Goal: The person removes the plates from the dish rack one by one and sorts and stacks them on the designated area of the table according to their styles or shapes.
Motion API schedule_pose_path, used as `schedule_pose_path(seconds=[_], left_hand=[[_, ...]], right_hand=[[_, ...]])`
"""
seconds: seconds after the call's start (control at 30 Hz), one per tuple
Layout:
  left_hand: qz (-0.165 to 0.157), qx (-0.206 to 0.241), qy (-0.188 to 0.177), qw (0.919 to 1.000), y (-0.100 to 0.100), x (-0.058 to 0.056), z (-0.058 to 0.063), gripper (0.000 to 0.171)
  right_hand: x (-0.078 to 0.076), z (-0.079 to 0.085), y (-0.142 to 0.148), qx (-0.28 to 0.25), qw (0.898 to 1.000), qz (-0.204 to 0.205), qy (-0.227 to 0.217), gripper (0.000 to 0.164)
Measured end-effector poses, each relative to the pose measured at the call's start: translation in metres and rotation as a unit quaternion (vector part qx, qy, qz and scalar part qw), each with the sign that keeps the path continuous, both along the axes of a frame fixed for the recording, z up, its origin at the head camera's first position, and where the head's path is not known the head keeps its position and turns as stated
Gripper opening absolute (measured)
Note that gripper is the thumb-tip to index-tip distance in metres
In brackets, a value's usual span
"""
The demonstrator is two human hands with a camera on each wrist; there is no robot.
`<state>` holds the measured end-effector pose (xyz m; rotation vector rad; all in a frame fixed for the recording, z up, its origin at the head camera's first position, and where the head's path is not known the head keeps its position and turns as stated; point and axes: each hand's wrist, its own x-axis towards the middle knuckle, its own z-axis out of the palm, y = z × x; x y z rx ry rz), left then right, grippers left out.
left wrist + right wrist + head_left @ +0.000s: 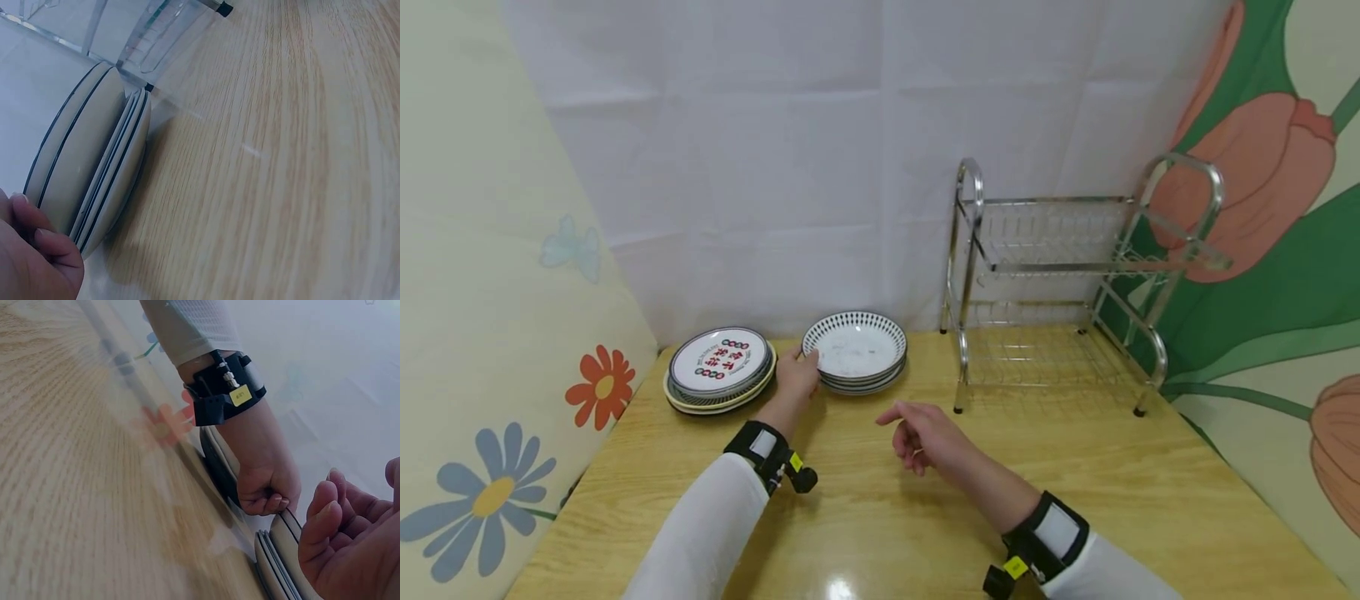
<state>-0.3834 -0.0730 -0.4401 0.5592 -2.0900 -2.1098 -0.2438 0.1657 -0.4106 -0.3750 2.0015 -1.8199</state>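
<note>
My left hand (796,379) pinches the left rim of the upper plates in a stack of white plates (859,346) with a dark patterned border. In the left wrist view, two upper plates (81,150) tilt apart from the lower plates (125,165), and the fingers (59,247) curl at their rim. My right hand (928,437) hovers over the table in front of that stack, holding nothing, its index finger pointing out and the others loosely curled. Left of the left hand lies another stack, topped by a white plate (721,360) with red characters.
A two-tier metal dish rack (1060,268) stands on the right of the wooden table (850,517). White cloth (775,167) hangs behind the plates. Flower-printed walls (490,333) border both sides.
</note>
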Motion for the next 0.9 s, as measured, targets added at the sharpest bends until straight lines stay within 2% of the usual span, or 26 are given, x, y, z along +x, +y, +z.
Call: schedule_pose_path(seconds=[0.33,0.53,0.67,0.9], left_hand=[[-0.011,-0.026,-0.003,0.9996,-0.001,0.003,0.003,0.052],[-0.014,-0.008,-0.006,0.9999,-0.005,0.006,0.001,0.054],[-0.020,0.001,0.004,0.9998,-0.009,0.009,0.000,0.057],[-0.044,-0.067,0.048,0.9956,-0.019,0.025,0.006,0.061]], right_hand=[[-0.003,0.005,0.005,0.002,1.000,-0.015,0.003,0.055],[-0.004,0.006,0.005,0.009,1.000,-0.021,0.007,0.053],[-0.008,0.006,0.007,0.014,0.999,-0.039,0.023,0.051],[-0.020,0.011,0.014,0.048,0.992,-0.095,0.063,0.044]])
